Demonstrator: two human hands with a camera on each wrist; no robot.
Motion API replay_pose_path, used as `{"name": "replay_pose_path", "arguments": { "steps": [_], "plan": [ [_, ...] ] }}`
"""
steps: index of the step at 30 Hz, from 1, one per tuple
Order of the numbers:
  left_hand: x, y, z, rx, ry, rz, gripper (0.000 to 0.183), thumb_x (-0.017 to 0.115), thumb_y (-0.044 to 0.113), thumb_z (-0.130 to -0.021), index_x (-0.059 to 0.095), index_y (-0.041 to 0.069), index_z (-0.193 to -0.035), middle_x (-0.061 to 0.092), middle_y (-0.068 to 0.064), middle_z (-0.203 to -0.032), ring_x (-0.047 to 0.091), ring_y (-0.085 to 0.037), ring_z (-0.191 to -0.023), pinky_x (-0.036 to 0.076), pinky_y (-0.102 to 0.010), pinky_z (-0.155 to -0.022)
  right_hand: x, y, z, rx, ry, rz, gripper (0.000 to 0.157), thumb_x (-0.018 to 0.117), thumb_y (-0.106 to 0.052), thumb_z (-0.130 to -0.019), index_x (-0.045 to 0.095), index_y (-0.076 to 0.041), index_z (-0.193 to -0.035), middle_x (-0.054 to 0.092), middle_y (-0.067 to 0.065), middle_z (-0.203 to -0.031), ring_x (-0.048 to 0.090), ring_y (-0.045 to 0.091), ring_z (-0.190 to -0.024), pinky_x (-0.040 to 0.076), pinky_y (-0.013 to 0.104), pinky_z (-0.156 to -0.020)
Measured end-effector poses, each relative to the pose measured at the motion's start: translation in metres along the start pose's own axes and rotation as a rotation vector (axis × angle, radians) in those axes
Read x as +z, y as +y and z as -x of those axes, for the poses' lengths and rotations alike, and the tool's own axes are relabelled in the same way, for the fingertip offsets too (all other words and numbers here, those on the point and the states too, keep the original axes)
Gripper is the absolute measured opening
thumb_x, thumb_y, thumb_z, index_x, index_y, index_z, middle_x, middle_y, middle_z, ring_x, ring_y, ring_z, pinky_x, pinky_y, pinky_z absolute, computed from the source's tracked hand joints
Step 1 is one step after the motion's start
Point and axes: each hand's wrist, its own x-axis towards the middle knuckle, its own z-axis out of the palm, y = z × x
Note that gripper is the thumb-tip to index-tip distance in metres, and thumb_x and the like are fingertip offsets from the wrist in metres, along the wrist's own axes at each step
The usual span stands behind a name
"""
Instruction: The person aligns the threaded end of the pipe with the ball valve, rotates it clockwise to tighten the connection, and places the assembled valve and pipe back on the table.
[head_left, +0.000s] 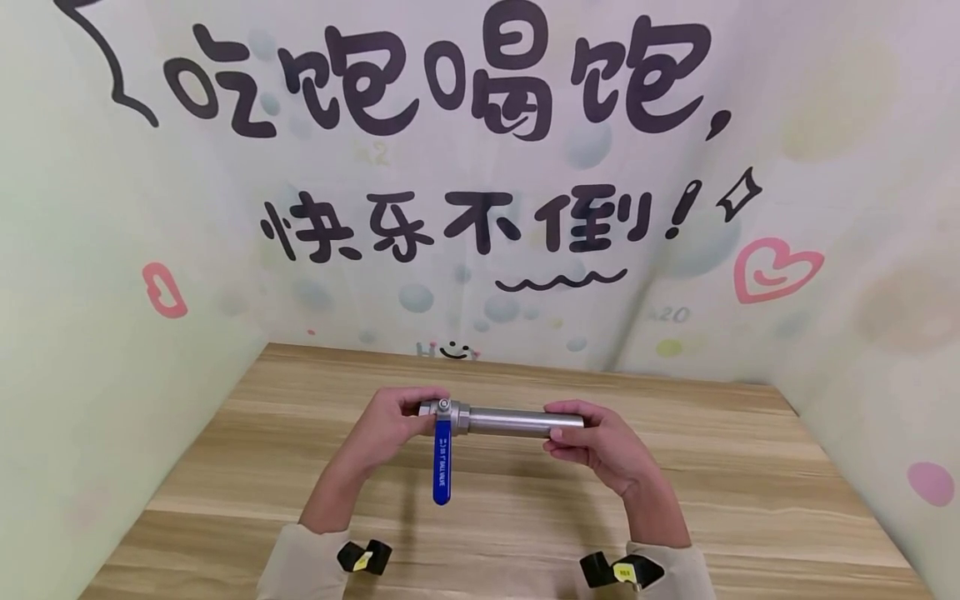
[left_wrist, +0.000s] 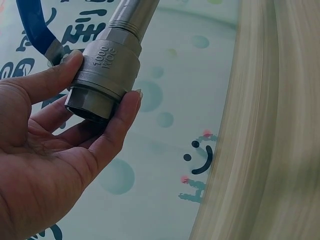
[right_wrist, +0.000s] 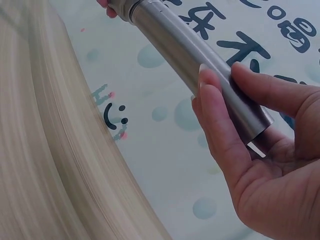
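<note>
A steel ball valve point(head_left: 454, 417) with a long blue lever handle point(head_left: 442, 467) is joined to a smooth steel pipe point(head_left: 510, 422). My left hand point(head_left: 393, 429) grips the valve body at its free end, thumb on the near side and fingers behind. In the left wrist view the valve point(left_wrist: 107, 67) shows raised "1000 WOG" lettering, and some pipe thread shows at the joint. Around the pipe's far right end, my right hand point(head_left: 603, 442) curls its thumb and fingers; the right wrist view shows the open pipe end point(right_wrist: 257, 132) near the palm. The blue lever points toward me.
Below the hands lies a wood-grain table point(head_left: 495, 533). A pale wall covering point(head_left: 480, 317) with dark writing and bubble prints stands at the back, with side panels left and right. Each wrist wears a black strap mount point(head_left: 622, 572) over a light sleeve.
</note>
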Motion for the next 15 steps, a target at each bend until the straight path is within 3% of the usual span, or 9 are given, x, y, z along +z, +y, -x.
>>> {"name": "replay_pose_path", "arguments": {
  "steps": [7, 15],
  "plan": [
    [0.0007, 0.0020, 0.0005, -0.010, 0.006, 0.002, 0.030, 0.063, -0.003, -0.090, 0.067, -0.001, -0.120, 0.067, -0.017, -0.110, 0.064, -0.020, -0.087, 0.056, -0.030, -0.079, -0.0001, -0.0008, -0.0006, 0.000, 0.004, 0.007, 0.032, 0.067, -0.002, -0.088, 0.061, 0.003, -0.119, 0.058, 0.016, -0.106, 0.071, 0.019, -0.080, 0.058, 0.029, -0.076],
    [0.0016, 0.0018, 0.0002, -0.022, 0.012, -0.001, 0.030, 0.063, -0.005, -0.090, 0.067, -0.001, -0.119, 0.067, -0.015, -0.110, 0.065, -0.020, -0.086, 0.056, -0.030, -0.078, 0.0005, -0.0004, -0.0002, -0.005, 0.001, -0.002, 0.023, 0.065, -0.005, -0.091, 0.065, -0.002, -0.114, 0.060, 0.014, -0.104, 0.072, 0.018, -0.080, 0.058, 0.028, -0.076]
  ]
}}
